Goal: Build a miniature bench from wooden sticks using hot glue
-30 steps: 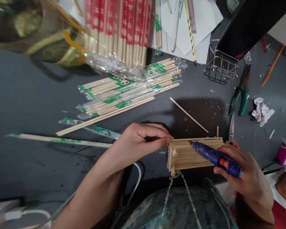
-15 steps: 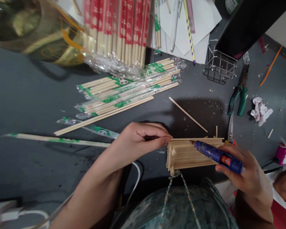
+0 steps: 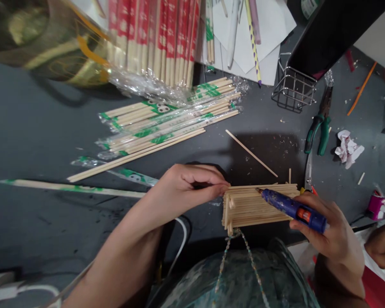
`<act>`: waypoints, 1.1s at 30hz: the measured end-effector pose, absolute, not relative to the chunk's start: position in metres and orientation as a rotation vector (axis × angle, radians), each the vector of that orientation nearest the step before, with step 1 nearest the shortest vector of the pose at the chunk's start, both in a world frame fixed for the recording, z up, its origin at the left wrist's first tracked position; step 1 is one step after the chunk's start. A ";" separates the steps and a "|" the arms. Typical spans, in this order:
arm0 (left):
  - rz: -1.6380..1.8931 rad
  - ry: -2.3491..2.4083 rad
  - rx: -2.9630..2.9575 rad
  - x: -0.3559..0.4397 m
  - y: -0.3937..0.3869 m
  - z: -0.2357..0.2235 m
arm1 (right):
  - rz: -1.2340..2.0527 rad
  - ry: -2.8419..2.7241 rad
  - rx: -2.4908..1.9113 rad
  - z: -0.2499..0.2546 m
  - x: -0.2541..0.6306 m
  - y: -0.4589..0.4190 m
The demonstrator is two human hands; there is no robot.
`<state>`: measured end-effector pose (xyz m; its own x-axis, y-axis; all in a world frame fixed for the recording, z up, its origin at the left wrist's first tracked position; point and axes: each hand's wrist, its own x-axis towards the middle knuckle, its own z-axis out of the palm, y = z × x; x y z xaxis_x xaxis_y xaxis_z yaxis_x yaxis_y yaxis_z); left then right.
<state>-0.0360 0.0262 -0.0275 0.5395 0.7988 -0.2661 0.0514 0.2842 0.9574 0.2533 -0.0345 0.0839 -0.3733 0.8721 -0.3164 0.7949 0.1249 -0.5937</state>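
Observation:
My left hand (image 3: 199, 184) pinches the left end of a thin wooden stick (image 3: 244, 187) along the far edge of a small panel of chopsticks (image 3: 253, 209). The panel's sticks lie side by side, with short crosspieces at its left end. In my right hand (image 3: 327, 226) is a blue glue gun (image 3: 291, 207), its nozzle pointing left at the panel near that far stick. Whether the nozzle touches the wood I cannot tell. The glue gun and my fingers hide the panel's right part.
Wrapped chopsticks (image 3: 170, 115) and a loose stick (image 3: 252, 153) lie beyond my hands. Red-sleeved chopsticks (image 3: 157, 42) are at the back. Pliers (image 3: 321, 124), a wire basket (image 3: 295, 90) and crumpled paper (image 3: 349, 149) lie to the right. Another person's arm (image 3: 381, 246) shows at the right edge.
The glue gun's nozzle has shifted slightly to the right along the panel's far edge. My left hand keeps its pinch on the stick. The whole view has drifted a little.

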 end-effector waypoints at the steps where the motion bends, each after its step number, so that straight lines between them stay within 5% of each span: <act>1: 0.599 0.889 1.191 -0.036 0.026 -0.027 | 1.080 -2.274 -1.695 0.084 0.254 -0.035; 33: 0.611 0.963 1.130 -0.034 0.025 -0.026 | 1.066 -2.272 -1.745 0.086 0.256 -0.030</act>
